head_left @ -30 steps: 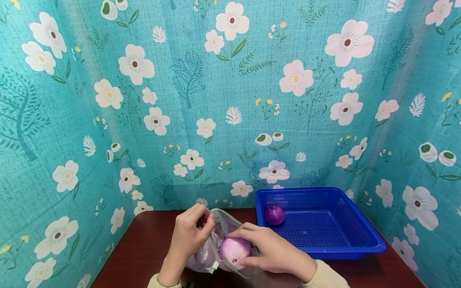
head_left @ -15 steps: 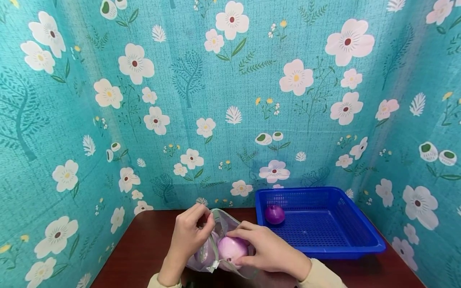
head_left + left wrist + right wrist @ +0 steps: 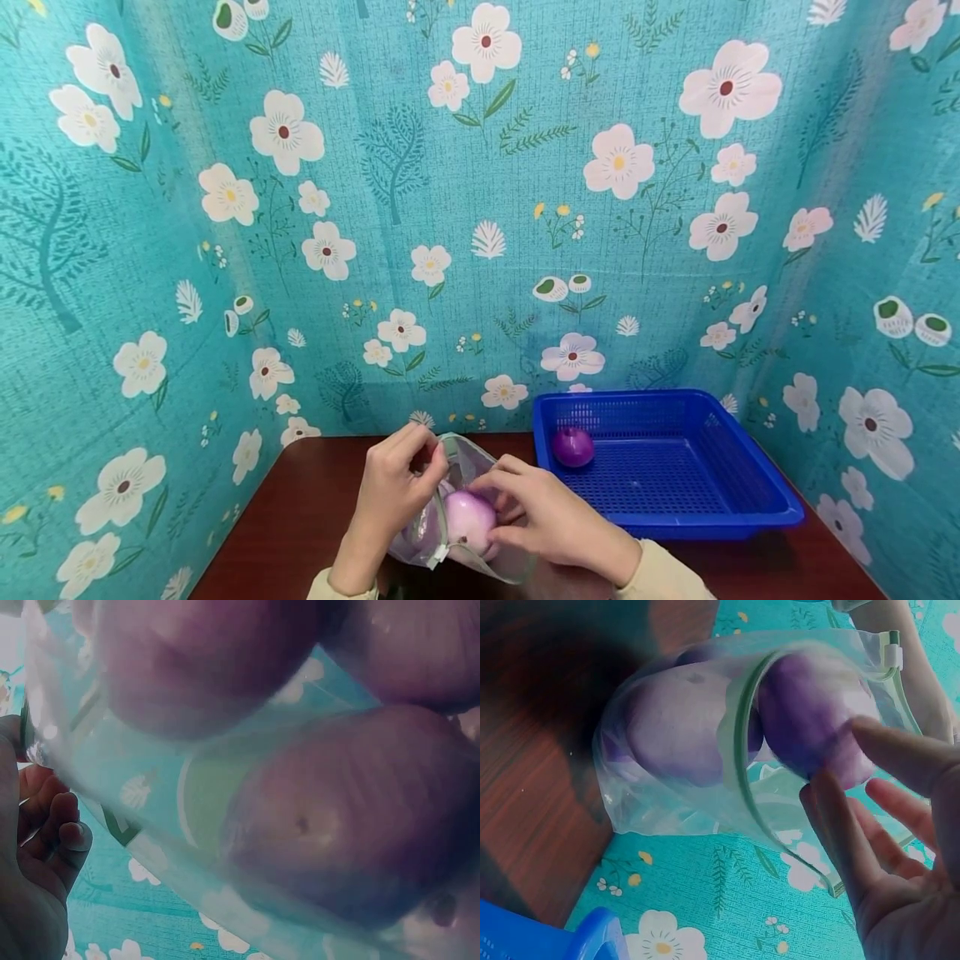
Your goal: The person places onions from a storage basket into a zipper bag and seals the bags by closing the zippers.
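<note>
A see-through slider bag [image 3: 667,802] with a green-edged mouth stands on the table, several purple onions in it. My left hand [image 3: 401,475] pinches the far left part of the bag's rim, keeping the mouth wide. One red onion [image 3: 468,521] sits just inside the mouth. At its right side are the extended thumb and fingers of my right hand [image 3: 551,517], reaching into the opening; in the right wrist view the fingertips are right at its surface. Through the film in the left wrist view, another onion [image 3: 352,817] shows large. A white slider [image 3: 437,556] hangs on the near rim.
A blue plastic basket [image 3: 675,525] stands on the right, with one purple onion [image 3: 573,447] in its back left corner. The dark reddish table [image 3: 300,492] meets a teal flowered cloth [image 3: 480,317] at the back and sides.
The onion at the mouth has moved left and deeper into the bag. My right hand has followed slightly left, its fingers spreading off the onion. The left hand holds still.
</note>
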The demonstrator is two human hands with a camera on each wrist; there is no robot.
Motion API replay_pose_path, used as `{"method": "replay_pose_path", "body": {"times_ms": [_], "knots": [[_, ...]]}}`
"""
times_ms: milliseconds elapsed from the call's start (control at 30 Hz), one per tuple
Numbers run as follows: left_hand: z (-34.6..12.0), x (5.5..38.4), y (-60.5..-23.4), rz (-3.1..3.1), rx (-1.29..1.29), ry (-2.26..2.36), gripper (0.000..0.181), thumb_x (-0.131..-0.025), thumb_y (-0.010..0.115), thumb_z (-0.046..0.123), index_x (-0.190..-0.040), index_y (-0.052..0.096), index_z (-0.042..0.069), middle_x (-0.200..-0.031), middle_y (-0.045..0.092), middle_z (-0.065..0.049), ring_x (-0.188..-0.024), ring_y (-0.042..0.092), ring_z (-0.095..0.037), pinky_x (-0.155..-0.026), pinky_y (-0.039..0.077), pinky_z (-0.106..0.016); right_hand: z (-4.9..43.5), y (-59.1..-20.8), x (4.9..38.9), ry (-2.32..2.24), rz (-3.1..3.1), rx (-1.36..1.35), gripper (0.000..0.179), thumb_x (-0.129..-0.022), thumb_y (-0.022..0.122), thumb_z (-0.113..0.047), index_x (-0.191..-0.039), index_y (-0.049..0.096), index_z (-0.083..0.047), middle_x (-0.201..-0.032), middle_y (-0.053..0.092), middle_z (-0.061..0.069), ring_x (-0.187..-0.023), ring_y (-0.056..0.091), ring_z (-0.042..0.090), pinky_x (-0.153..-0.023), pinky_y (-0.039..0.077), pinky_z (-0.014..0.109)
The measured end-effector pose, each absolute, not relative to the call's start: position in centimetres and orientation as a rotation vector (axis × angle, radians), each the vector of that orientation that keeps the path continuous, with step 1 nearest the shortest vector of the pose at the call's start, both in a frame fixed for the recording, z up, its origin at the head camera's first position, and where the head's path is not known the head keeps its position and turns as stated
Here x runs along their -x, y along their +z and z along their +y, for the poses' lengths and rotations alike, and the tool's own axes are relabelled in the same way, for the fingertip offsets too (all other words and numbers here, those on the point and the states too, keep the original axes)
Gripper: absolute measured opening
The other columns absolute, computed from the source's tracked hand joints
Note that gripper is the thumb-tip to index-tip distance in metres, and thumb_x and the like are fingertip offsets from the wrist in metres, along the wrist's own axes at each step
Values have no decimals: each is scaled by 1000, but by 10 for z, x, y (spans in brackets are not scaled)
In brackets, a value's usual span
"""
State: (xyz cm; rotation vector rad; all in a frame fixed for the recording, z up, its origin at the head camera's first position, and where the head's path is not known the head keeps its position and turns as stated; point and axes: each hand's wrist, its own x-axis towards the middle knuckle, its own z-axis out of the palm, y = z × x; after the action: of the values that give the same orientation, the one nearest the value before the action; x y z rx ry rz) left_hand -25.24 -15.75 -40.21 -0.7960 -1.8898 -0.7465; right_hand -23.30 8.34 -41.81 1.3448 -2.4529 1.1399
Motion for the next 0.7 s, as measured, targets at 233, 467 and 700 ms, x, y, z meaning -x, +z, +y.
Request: {"method": "replay_pose_path", "body": {"times_ms": [233, 467, 700], "knots": [[-158, 250, -402, -1902, 784, -755, 24, -83, 68, 3, -74, 54, 20, -65, 49, 6, -58, 44, -2, -54, 35, -11, 82, -420, 234, 1089, -2412, -1332, 29, -83, 83, -7, -100, 65, -20, -87, 64, -12, -79, 61, -4, -68, 55, 14], [-157, 248, -401, -1913, 770, -750, 23, -83, 67, 3, -74, 54, 20, -66, 49, 8, -58, 43, -1, -53, 36, -11, 86, -419, 234, 1137, -2457, -1395, 24, -94, 74, -9, -117, 72, -15, -103, 78, -3, -93, 71, -1, -77, 57, 15], [-156, 248, -400, -1908, 778, -753, 24, -82, 67, 3, -74, 53, 20, -66, 49, 8, -58, 43, -1, -53, 36, -11, 94, -417, 233, 1158, -2454, -1384, 29, -94, 72, -8, -123, 72, -14, -104, 78, 0, -91, 68, -4, -75, 56, 15]]}}
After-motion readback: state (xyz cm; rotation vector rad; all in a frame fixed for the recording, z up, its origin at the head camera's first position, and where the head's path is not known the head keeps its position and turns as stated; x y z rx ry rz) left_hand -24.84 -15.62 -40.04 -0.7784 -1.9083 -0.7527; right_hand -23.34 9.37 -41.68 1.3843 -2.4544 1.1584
